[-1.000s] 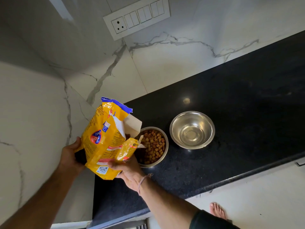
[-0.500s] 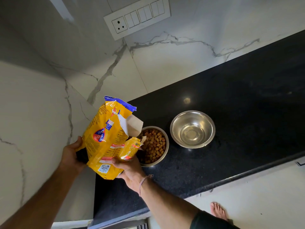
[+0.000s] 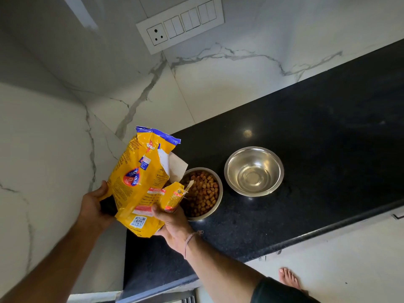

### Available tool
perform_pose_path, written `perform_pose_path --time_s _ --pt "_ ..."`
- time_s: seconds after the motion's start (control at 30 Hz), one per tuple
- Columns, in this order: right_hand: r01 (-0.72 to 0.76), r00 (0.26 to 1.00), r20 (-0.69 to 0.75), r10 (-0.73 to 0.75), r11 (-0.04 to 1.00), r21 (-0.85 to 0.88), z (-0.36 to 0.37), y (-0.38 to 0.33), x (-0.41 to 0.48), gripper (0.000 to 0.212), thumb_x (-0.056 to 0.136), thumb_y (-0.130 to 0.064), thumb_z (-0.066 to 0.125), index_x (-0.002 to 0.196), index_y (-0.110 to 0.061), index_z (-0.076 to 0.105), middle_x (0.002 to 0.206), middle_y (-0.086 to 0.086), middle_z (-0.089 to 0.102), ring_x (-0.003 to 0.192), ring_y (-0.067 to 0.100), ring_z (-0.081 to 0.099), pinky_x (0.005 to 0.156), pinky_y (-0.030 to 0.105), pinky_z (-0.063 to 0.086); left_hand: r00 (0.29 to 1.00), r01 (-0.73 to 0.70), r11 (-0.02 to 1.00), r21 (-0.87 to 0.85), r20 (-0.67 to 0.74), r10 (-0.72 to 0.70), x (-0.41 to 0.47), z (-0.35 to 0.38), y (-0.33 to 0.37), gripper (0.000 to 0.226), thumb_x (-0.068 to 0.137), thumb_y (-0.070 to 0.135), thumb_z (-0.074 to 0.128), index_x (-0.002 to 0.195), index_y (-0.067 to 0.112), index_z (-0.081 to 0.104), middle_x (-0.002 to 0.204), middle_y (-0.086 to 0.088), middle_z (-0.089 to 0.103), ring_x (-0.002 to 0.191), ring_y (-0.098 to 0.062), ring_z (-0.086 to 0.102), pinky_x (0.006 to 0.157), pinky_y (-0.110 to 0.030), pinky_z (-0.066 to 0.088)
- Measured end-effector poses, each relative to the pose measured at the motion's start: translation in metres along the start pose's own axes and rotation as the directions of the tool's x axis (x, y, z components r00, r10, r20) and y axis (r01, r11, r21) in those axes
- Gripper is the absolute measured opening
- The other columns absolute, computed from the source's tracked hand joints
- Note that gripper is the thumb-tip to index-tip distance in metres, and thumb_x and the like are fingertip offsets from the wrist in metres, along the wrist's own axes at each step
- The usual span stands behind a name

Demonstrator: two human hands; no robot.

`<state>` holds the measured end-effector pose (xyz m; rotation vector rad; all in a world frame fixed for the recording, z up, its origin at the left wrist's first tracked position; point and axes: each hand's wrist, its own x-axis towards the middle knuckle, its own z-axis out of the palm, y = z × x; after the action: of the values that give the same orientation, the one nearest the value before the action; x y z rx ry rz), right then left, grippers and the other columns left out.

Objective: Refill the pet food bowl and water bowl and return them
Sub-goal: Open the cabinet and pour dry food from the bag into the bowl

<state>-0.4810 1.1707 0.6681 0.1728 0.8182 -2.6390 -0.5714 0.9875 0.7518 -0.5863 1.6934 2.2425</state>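
Note:
A yellow pet food bag [image 3: 140,178] with a torn-open side is held above the counter's left end, tilted toward the food bowl. My left hand [image 3: 94,204] grips its left edge. My right hand [image 3: 172,224] holds its lower right corner from below. The steel food bowl [image 3: 202,193] stands just right of the bag, filled with brown kibble, its near left rim hidden by the bag and my right hand. The steel water bowl [image 3: 253,171] sits to its right with clear water at the bottom.
The black granite counter [image 3: 306,160] runs to the right, its front edge [image 3: 306,239] near me. White marble walls meet at the corner behind the bag. A switch panel [image 3: 180,25] is on the back wall. A bare foot [image 3: 288,278] stands on the pale floor.
The bag has risen slightly and turned more upright, away from the food bowl, and more kibble shows. Both hands keep their grip; the bowls have not moved.

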Motion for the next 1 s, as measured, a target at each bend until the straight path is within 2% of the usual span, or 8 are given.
perform_pose_path --time_s 0.17,0.23,0.37,0.43,0.6,0.77,1.0 --pt "-0.013 1.000 0.021 0.012 1.000 0.022 -0.003 -0.005 -0.001 0.060 0.084 -0.024 0.074 0.141 -0.025 0.056 0.138 0.010 0.066 0.130 0.035 0.061 0.105 0.074 0.040 1.000 0.011 1.000 0.001 0.009 -0.011 0.000 0.003 0.000 0.049 0.103 0.048 0.043 0.096 0.023 0.084 0.103 -0.008 0.079 0.087 -0.030 0.078 0.076 -0.053 0.061" --pt "-0.003 0.999 0.036 0.002 0.999 0.035 -0.003 -0.006 -0.002 0.061 0.083 -0.026 0.075 0.141 -0.025 0.056 0.139 0.012 0.065 0.131 0.036 0.060 0.105 0.074 0.040 1.000 0.010 1.000 0.006 0.009 -0.010 0.002 0.004 0.000 0.049 0.103 0.048 0.044 0.095 0.023 0.085 0.102 -0.007 0.080 0.086 -0.029 0.078 0.076 -0.053 0.061" --pt "0.022 0.999 0.029 -0.023 0.998 0.052 -0.001 -0.010 -0.003 0.094 0.061 -0.045 0.093 0.143 -0.021 0.055 0.139 0.014 0.065 0.131 0.037 0.060 0.106 0.074 0.039 1.000 0.009 1.000 0.015 0.007 -0.009 0.004 0.006 0.000 0.047 0.103 0.049 0.044 0.096 0.024 0.084 0.105 -0.007 0.079 0.089 -0.029 0.078 0.080 -0.054 0.059" --pt "0.020 0.999 0.026 -0.021 0.999 0.046 0.000 -0.012 -0.003 0.102 0.054 -0.049 0.097 0.142 -0.021 0.056 0.139 0.014 0.065 0.130 0.037 0.060 0.106 0.074 0.040 1.000 0.012 1.000 0.017 0.000 -0.012 0.005 0.006 0.001 0.047 0.102 0.049 0.045 0.096 0.025 0.084 0.105 -0.007 0.079 0.090 -0.030 0.078 0.079 -0.054 0.060" --pt "0.011 0.999 0.046 -0.012 1.000 0.026 0.000 -0.019 -0.004 0.098 0.059 -0.049 0.094 0.144 -0.022 0.054 0.139 0.012 0.065 0.130 0.036 0.061 0.105 0.076 0.038 1.000 0.029 0.999 0.016 0.003 -0.030 0.005 0.009 0.004 0.047 0.102 0.049 0.046 0.096 0.024 0.085 0.105 -0.007 0.079 0.089 -0.030 0.078 0.072 -0.053 0.063" --pt "0.017 1.000 -0.008 -0.016 0.999 0.037 0.003 -0.022 -0.005 0.102 0.055 -0.051 0.096 0.143 -0.018 0.056 0.137 0.014 0.067 0.128 0.037 0.062 0.103 0.078 0.038 0.999 0.025 1.000 0.015 0.026 -0.025 0.002 0.013 0.003 0.044 0.102 0.050 0.045 0.125 0.022 0.070 0.119 -0.009 0.074 0.099 -0.033 0.075 0.088 -0.058 0.055" --pt "0.020 1.000 0.016 -0.021 0.999 0.039 0.003 -0.026 -0.007 0.106 0.051 -0.050 0.098 0.142 -0.018 0.056 0.140 0.016 0.064 0.131 0.038 0.059 0.104 0.079 0.035 1.000 0.015 1.000 0.016 0.006 -0.015 0.001 0.014 0.005 0.041 0.102 0.048 0.045 0.114 0.022 0.075 0.109 -0.008 0.078 0.090 -0.030 0.077 0.078 -0.054 0.061"
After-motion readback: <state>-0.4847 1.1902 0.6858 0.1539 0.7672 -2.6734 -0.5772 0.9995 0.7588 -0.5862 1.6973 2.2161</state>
